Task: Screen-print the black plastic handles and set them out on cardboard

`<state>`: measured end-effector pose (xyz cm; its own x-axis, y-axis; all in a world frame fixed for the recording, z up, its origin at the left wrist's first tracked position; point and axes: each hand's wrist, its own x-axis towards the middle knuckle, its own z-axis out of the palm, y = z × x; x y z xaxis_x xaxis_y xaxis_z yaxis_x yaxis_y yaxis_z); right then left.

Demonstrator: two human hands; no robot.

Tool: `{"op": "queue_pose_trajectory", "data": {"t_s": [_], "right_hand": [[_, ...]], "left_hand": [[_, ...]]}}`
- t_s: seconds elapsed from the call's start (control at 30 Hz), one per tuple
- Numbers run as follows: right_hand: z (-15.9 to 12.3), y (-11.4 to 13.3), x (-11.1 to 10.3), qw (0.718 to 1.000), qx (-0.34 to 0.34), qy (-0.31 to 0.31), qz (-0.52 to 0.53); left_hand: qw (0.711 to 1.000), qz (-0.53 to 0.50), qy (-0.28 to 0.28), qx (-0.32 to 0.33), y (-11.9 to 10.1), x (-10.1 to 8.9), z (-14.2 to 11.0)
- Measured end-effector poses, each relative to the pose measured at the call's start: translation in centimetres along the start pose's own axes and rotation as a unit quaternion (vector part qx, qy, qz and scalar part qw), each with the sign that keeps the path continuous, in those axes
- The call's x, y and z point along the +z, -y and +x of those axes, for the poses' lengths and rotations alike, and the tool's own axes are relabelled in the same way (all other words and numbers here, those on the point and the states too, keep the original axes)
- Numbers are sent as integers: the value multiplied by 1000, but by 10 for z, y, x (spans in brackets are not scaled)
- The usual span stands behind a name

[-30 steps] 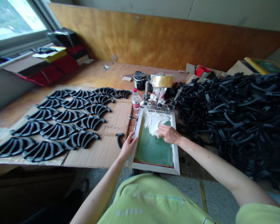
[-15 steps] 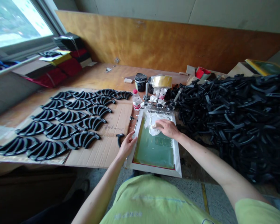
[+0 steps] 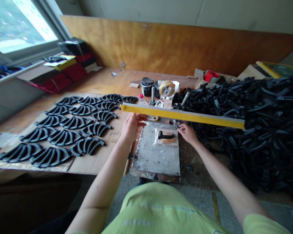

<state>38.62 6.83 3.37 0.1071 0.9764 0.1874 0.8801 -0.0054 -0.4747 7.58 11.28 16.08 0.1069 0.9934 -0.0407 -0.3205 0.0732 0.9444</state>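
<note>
The screen-printing frame [image 3: 183,114] is tilted up and seen edge-on, its yellow-taped edge crossing above both hands. My left hand [image 3: 131,126] is just beneath its left part, fingers stretched to the right and apart. To the right, my right hand [image 3: 187,132] is below the frame with fingers pinched together; whatever may be between them is too small to make out. Between and below the hands, a black curved lever-like part [image 3: 166,135] lies in a holder on the grey metal base plate [image 3: 156,159].
Rows of black curved parts [image 3: 63,138] lie on cardboard [image 3: 97,164] at left. A large heap of similar parts [image 3: 254,136] fills the right. Behind the frame are a red-capped bottle [image 3: 141,98], a black-lidded tub [image 3: 147,86] and a tape roll [image 3: 167,88].
The frame has swung up from flat, uncovering the base plate and the black part. My right hand has left the white-inked mesh; my left hand has moved forward. The single part on the cardboard is gone.
</note>
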Motion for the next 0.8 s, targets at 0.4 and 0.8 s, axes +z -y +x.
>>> {"op": "queue_pose_trajectory", "data": {"t_s": [0.4, 0.8], "right_hand": [[-78, 100, 38, 971, -229, 68, 33], [-60, -71, 19, 970, 148, 82, -173]], "left_hand": [[938, 38, 14, -343, 129, -35, -97], [818, 513, -52, -255, 136, -218, -63]]}}
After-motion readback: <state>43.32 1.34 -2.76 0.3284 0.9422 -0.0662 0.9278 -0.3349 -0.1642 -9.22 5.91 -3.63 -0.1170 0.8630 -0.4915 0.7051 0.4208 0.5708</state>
